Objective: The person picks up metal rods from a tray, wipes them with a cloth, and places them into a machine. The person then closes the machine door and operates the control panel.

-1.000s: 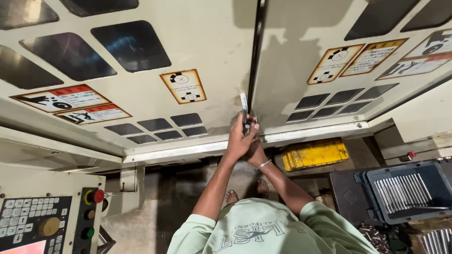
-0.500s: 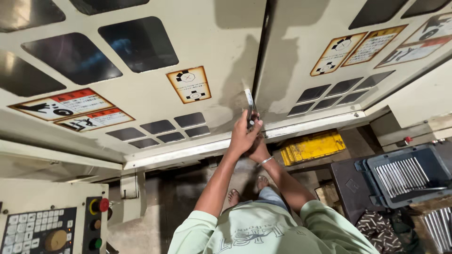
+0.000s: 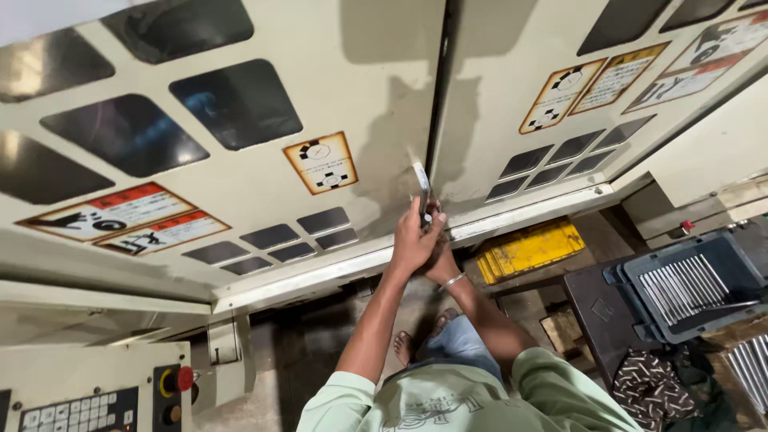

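Our left hand (image 3: 412, 240) and right hand (image 3: 438, 260) both grip the handle (image 3: 422, 192) by the door seam (image 3: 436, 120); we risk pinched fingers if the doors shift.

Both arms reach up from the lower middle of the frame and meet just right of centre. The left arm runs almost straight, bare from a pale green short sleeve to the wrist, and ends in the left hand (image 3: 412, 240), seen from its back with the fingers curled shut in a grip. The right arm is bent at the elbow and comes in from the lower right; its wrist carries a thin metal bangle (image 3: 452, 281). The right hand (image 3: 438, 254) sits pressed against the left and partly behind it, fingers folded closed.
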Available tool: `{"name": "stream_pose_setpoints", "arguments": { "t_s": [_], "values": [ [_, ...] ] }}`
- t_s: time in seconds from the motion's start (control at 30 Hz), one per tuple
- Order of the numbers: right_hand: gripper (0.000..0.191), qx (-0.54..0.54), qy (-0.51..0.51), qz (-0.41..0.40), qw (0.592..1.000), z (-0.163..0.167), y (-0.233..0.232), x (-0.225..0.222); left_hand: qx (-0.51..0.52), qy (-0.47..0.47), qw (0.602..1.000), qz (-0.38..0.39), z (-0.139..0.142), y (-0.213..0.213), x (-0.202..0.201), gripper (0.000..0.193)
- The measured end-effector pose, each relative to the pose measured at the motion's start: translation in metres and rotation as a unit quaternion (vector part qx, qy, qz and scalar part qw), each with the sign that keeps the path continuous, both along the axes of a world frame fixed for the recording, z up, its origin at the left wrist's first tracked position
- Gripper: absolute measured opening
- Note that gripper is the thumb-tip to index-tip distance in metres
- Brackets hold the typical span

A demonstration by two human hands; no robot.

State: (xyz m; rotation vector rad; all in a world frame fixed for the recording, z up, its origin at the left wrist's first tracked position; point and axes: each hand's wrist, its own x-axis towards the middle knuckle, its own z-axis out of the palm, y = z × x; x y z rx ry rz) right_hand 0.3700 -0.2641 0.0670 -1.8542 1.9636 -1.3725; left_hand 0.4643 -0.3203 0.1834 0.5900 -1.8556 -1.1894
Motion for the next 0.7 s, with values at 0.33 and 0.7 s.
{"name": "stream_pose_setpoints", "arguments": {
  "t_s": [0.33,0.7],
  "values": [
    [0.067,0.007,0.086,-0.032,0.996,-0.001,-0.002,0.001,0.002,-0.002,1.000,0.011,-0.003,0.002,-0.006,0.031],
    [0.064,0.036,-0.113,-0.011,0.993,0.010,-0.005,0.009,-0.012,-0.018,0.999,0.030,0.004,0.006,-0.001,0.036]
  ]
}}
